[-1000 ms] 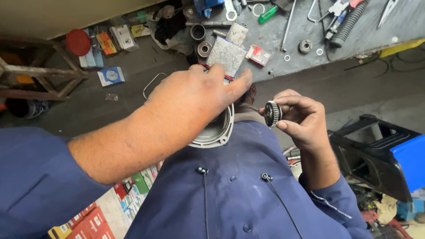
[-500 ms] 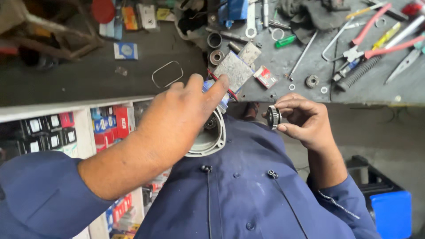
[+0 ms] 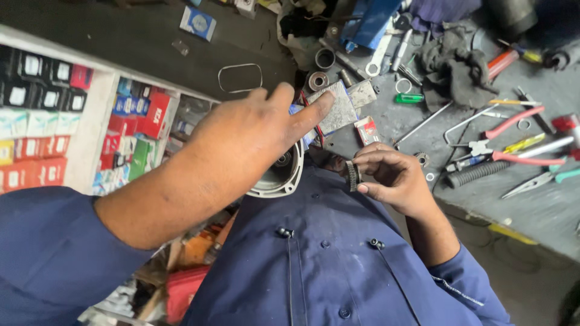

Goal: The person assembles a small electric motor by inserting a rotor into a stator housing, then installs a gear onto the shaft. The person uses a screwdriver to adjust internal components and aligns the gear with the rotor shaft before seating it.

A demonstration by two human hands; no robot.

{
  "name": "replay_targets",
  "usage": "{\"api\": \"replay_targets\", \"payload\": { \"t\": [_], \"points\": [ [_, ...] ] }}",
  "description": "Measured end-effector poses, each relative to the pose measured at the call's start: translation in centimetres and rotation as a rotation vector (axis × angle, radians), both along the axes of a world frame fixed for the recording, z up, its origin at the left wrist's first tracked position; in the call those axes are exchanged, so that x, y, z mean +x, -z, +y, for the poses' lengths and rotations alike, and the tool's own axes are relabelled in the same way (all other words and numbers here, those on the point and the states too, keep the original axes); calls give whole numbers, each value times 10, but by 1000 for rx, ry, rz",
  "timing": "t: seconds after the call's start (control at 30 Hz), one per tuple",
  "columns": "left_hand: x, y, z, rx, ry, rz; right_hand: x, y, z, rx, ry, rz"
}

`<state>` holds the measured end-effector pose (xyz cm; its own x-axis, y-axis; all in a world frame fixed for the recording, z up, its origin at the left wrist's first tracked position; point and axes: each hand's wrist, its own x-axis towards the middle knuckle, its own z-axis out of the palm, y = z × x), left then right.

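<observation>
From the head camera I see my left hand (image 3: pixel 241 142) draped over a round grey metal housing (image 3: pixel 279 178) held against my chest, fingers spread wide across its top, forefinger pointing toward the bench. Whether the fingers underneath actually grip it, I cannot tell. My right hand (image 3: pixel 393 181) pinches a small toothed gear (image 3: pixel 353 175) between thumb and fingertips, just beside the housing's open mouth.

I judge the gear stiff, dense for its size and probably greasy, so best taken by its toothed edge, as now. The housing looks like rigid cast metal, fairly heavy; its rim is the sure hold.

The bench (image 3: pixel 531 205) is grey, grimy and crowded: red-handled pliers (image 3: pixel 504 130), a dark rag (image 3: pixel 453 66), a flat metal plate (image 3: pixel 335 108). At left, shelves of small coloured boxes (image 3: pixel 54 121).
</observation>
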<state>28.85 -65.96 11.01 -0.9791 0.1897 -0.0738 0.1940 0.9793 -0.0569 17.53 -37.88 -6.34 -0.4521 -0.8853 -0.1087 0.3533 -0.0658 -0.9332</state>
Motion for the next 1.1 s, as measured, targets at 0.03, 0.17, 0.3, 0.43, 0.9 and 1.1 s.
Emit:
{"api": "replay_targets", "payload": {
  "t": [0.03,0.17,0.3,0.43,0.9,1.1],
  "points": [
    [1,1,1,-17,2,33,-3,0,0,6,-21,1],
    [4,4,5,-97,-40,81,-11,1,4,32,-83,17],
    [5,3,10,-145,-49,72,-18,2,9,46,-101,37],
    [3,1,15,-109,-80,74,-22,5,13,11,-101,31],
    [-2,-3,4,-63,6,-2,-8,1,4,25,-30,-10],
    [-6,-7,-8,27,67,-28,7,-4,-7,7,50,36]
  ]
}}
